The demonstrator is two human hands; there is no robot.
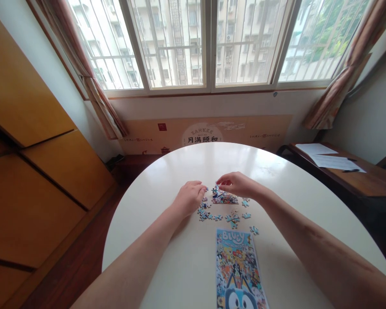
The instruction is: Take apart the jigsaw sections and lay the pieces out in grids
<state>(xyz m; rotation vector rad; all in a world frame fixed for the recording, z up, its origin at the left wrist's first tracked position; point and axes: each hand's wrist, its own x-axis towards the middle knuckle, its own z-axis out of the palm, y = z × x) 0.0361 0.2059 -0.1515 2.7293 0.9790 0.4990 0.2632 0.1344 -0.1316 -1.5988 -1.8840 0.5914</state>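
On the table, a partly joined jigsaw puzzle [225, 198] lies below my right hand [236, 183]. That hand pinches a small jigsaw piece at the puzzle's upper left edge. To the left, my left hand [190, 196] rests low over the table, its fingers bent and close together. A jigsaw piece [206, 189] peeks out at its fingertips; the rest of the grip is hidden. Loose pieces [204, 213] cluster beside and under the left hand, and several more [233, 219] are spread in front of the puzzle. A colourful BLUEY picture sheet [239, 270] lies nearest to me.
The round white table [131, 223] stands before a barred window [176, 43]. At the right, a brown desk [373, 165] bears papers [336, 162] and dark pens. Wooden cabinets [35, 180] line the left side.
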